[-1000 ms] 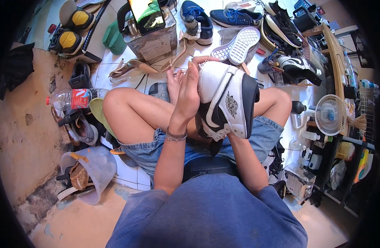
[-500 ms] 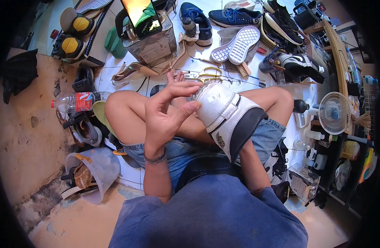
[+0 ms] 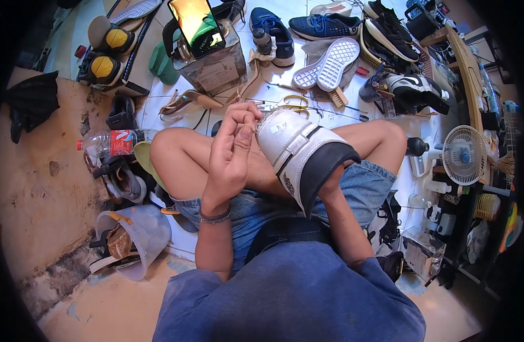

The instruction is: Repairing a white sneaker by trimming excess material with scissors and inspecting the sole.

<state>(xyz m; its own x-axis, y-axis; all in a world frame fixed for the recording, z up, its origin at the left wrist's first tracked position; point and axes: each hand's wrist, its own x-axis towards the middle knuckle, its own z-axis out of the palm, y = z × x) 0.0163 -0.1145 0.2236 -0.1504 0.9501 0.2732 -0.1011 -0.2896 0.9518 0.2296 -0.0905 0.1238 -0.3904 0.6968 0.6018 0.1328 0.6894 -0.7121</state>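
A white shoe upper point(image 3: 287, 139) with a black collar is held up above my lap, its frayed far-left edge showing loose fibres. My right hand point(image 3: 332, 183) reaches inside it from the collar and carries it; the fingers are hidden by the upper. Beside the frayed edge, my left hand point(image 3: 232, 151) is closed in a pinch, thumb against curled fingers. Whatever lies between those fingertips is too small to make out. On the tiles beyond lie yellow-handled scissors point(image 3: 296, 102), a wooden brush point(image 3: 338, 99) and a pair of white soles point(image 3: 337, 64).
A metal tin point(image 3: 216, 73) with a phone point(image 3: 197, 25) on it stands ahead. Blue sneakers point(image 3: 324, 25) lie beyond the soles. To the left are a plastic bottle point(image 3: 120, 142) and a tipped translucent bucket point(image 3: 154, 225); a white fan point(image 3: 464, 155) stands at right.
My left hand's spread fingers have curled into a pinch and pulled slightly away from the frayed edge. The shoe upper has shifted a little left and toward me.
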